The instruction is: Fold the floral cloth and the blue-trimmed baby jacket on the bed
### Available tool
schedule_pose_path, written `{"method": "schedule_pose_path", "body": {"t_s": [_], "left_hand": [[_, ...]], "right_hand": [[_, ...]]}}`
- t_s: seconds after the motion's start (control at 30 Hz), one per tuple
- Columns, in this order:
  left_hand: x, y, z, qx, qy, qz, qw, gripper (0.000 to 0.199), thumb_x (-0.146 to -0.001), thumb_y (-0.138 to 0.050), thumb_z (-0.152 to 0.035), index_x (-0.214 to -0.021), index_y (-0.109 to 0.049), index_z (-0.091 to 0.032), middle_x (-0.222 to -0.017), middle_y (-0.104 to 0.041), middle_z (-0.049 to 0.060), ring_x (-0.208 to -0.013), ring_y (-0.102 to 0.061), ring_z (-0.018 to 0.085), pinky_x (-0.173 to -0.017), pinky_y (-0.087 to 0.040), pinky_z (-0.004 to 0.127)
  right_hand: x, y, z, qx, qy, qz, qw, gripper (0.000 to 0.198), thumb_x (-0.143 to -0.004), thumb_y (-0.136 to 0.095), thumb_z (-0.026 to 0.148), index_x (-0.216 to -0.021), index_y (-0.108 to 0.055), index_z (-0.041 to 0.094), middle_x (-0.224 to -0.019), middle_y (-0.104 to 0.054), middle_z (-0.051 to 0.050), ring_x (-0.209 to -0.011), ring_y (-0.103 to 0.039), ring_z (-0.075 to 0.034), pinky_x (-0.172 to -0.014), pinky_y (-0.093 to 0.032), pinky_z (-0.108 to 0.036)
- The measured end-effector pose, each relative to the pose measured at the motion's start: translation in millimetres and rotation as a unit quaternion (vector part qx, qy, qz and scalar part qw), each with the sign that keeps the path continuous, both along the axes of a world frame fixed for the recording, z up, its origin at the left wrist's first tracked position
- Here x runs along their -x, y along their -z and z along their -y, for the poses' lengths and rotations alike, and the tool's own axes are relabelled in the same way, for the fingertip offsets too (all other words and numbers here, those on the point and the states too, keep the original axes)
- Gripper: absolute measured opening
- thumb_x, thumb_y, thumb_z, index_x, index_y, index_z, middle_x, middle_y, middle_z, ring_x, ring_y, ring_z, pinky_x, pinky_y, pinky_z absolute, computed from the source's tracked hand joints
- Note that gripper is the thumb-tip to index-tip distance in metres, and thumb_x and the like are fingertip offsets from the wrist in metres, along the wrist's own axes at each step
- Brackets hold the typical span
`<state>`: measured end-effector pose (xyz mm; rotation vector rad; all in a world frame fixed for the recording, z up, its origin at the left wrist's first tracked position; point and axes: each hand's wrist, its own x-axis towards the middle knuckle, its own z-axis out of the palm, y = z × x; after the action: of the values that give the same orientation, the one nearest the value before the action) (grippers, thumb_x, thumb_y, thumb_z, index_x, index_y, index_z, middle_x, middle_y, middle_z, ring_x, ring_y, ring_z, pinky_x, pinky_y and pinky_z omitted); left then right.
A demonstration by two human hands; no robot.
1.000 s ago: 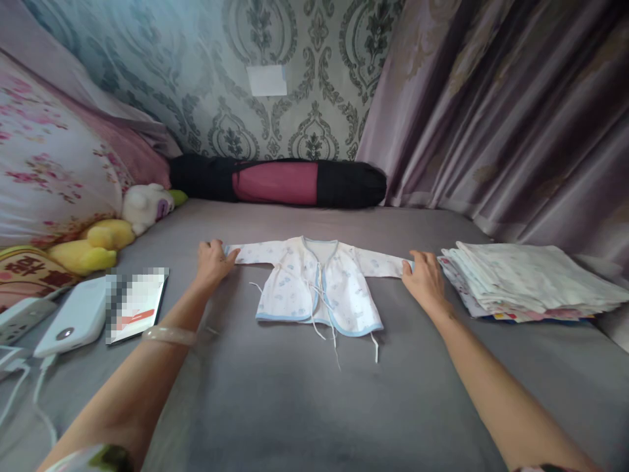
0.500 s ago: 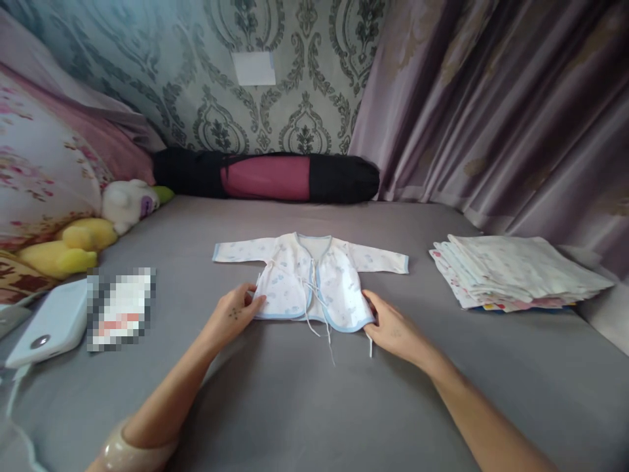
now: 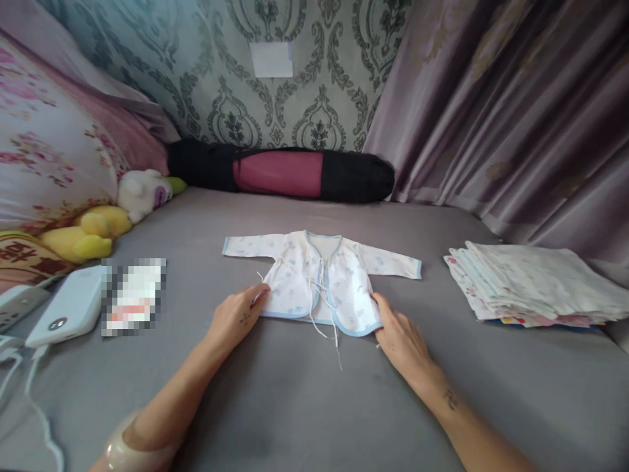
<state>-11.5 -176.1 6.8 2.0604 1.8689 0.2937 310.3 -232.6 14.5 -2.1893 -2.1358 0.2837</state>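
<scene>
The small white cloth jacket with blue trim (image 3: 289,285) lies mid-scene on the grey fabric surface (image 3: 314,406), seemingly fully spread, sleeves straight and unfolded, its thin white front ties (image 3: 337,344) left trailing. Its neck points far, its hem near, its long axis left to right, cuff to cuff. The left hand (image 3: 240,316) and right hand (image 3: 403,337) touch its lower side edges, fingers bent; whether they pinch cannot be told.
</scene>
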Motion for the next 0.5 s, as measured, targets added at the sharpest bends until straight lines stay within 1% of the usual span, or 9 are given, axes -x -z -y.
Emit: {"method": "schedule_pose_path", "body": {"t_s": [0.1,0.2,0.27,0.33,0.37,0.4,0.43,0.5], "left_hand": [[0.2,-1.5,-0.3,0.006,0.001,-0.006,1.0,0.038,-0.092,-0.034,-0.043,-0.113,-0.063,-0.03,-0.09,-0.071,0.005,-0.08,-0.065,0.023,-0.064,-0.038,0.027],[2.1,-2.6,-4.6,0.003,0.006,-0.003,1.0,0.037,-0.09,-0.037,-0.043,-0.11,-0.065,-0.028,-0.082,-0.069,0.005,-0.074,-0.063,0.021,-0.063,-0.037,0.026],[3.5,-5.4,-12.4,-0.007,0.036,0.02,0.999,0.034,-0.088,-0.041,-0.042,-0.1,-0.068,-0.025,-0.08,-0.067,0.004,-0.072,-0.061,0.019,-0.063,-0.037,0.026],[4.1,-9.8,-25.0,-0.007,0.049,0.039,0.998,0.034,-0.087,-0.043,-0.043,-0.082,-0.068,-0.022,-0.075,-0.065,0.004,-0.068,-0.058,0.018,-0.061,-0.035,0.026],[3.9,-12.0,-32.9,-0.005,0.039,0.043,0.998,0.036,-0.086,-0.043,-0.045,-0.073,-0.066,-0.02,-0.07,-0.064,0.003,-0.065,-0.056,0.017,-0.059,-0.034,0.026],[3.3,-13.9,-41.4,-0.001,0.016,0.049,0.999,0.04,-0.086,-0.043,-0.047,-0.067,-0.064,-0.02,-0.065,-0.061,0.002,-0.063,-0.055,0.017,-0.057,-0.032,0.026],[2.3,-15.4,-50.3,-0.002,-0.014,0.059,0.998,0.042,-0.086,-0.043,-0.048,-0.063,-0.062,-0.019,-0.062,-0.06,0.002,-0.062,-0.054,0.017,-0.057,-0.032,0.026],[-1.0,-16.5,-66.8,0.001,-0.078,0.09,0.993,0.043,-0.085,-0.046,-0.05,-0.058,-0.061,-0.019,-0.059,-0.06,0.003,-0.064,-0.056,0.019,-0.057,-0.033,0.026]], "right_hand": [[2.2,-0.2,-1.6,0.01,0.009,0.011,1.0,0.059,-0.078,-0.039,0.004,-0.135,-0.043,0.021,-0.095,-0.069,-0.01,-0.086,-0.065,-0.025,-0.065,-0.038,-0.029],[-5.6,-2.3,-2.5,0.023,-0.001,-0.024,0.999,0.056,-0.081,-0.04,0.008,-0.135,-0.043,0.024,-0.105,-0.068,-0.01,-0.093,-0.064,-0.025,-0.069,-0.04,-0.029],[-19.5,-9.9,-1.8,0.055,-0.037,-0.08,0.995,0.05,-0.085,-0.042,0.017,-0.134,-0.044,0.027,-0.109,-0.066,-0.008,-0.095,-0.063,-0.023,-0.071,-0.043,-0.028],[-36.1,-23.9,-1.0,0.111,-0.078,-0.121,0.983,0.046,-0.085,-0.049,0.029,-0.131,-0.046,0.031,-0.103,-0.067,-0.004,-0.087,-0.063,-0.021,-0.068,-0.045,-0.027],[-42.6,-32.5,-1.1,0.137,-0.094,-0.124,0.978,0.046,-0.084,-0.053,0.033,-0.13,-0.048,0.033,-0.099,-0.067,-0.002,-0.081,-0.063,-0.02,-0.066,-0.045,-0.026],[-46.4,-41.4,-1.8,0.147,-0.102,-0.118,0.977,0.046,-0.083,-0.056,0.035,-0.128,-0.05,0.033,-0.095,-0.067,-0.001,-0.077,-0.063,-0.019,-0.065,-0.045,-0.026],[-46.2,-49.8,-3.3,0.139,-0.107,-0.11,0.978,0.043,-0.083,-0.057,0.035,-0.126,-0.053,0.034,-0.092,-0.067,-0.001,-0.075,-0.063,-0.019,-0.064,-0.045,-0.026],[-32.2,-61.6,-8.5,0.075,-0.123,-0.103,0.984,0.032,-0.088,-0.051,0.034,-0.12,-0.058,0.033,-0.092,-0.067,-0.001,-0.078,-0.063,-0.019,-0.068,-0.046,-0.028]]}}
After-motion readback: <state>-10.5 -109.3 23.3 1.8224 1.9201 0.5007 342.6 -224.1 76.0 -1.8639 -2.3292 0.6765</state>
